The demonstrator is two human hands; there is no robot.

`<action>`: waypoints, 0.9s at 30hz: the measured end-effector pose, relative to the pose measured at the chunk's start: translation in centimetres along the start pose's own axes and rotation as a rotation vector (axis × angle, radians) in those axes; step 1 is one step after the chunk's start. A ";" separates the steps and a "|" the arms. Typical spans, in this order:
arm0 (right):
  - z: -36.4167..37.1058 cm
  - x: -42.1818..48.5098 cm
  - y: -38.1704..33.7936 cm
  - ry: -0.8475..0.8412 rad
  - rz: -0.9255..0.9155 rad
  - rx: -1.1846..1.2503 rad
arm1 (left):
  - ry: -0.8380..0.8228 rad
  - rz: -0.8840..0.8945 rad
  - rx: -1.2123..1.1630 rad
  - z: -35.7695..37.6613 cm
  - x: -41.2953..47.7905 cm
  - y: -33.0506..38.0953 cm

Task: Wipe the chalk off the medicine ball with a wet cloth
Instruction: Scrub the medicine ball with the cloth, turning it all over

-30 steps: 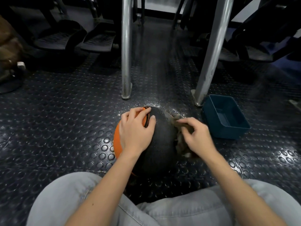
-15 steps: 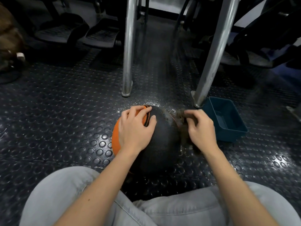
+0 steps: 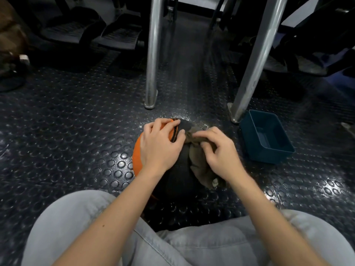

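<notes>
The right hand (image 3: 221, 156) is seen with fingers curled, pinching one brown cloth (image 3: 199, 164) against the upper right of the medicine ball (image 3: 178, 181). The left hand (image 3: 161, 148) is laid spread over the ball's upper left, across its orange and black seam. One ball is counted, resting on the studded floor (image 3: 76, 131); much of it is hidden by both hands. One blue bin (image 3: 247, 131) stands near on the right; its contents cannot be made out. Two metal legs (image 3: 152, 54) stand beyond.
</notes>
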State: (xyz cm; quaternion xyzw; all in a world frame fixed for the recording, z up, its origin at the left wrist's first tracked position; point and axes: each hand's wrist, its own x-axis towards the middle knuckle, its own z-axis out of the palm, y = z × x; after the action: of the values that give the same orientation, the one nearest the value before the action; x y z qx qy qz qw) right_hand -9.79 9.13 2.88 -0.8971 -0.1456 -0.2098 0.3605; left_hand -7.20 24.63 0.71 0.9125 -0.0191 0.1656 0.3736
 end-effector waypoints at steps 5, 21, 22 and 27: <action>-1.4 -0.7 4.8 -0.106 0.476 -0.251 | -0.016 0.023 -0.001 0.1 -0.3 0.6; -0.7 0.3 1.2 -0.032 0.338 -0.049 | -0.001 -0.007 0.010 0.0 -0.2 0.5; -0.8 0.2 0.1 -0.059 0.251 -0.028 | 0.000 -0.011 0.008 -0.1 -0.1 0.2; -0.9 1.1 0.8 -0.137 0.186 -0.096 | -0.014 -0.004 -0.014 -0.4 -0.3 -0.2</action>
State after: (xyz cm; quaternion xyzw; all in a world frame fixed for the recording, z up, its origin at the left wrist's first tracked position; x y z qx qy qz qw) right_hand -8.79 8.04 3.51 -0.9352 -0.0761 -0.1204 0.3241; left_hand -7.58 25.03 0.78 0.9109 -0.0212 0.1586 0.3803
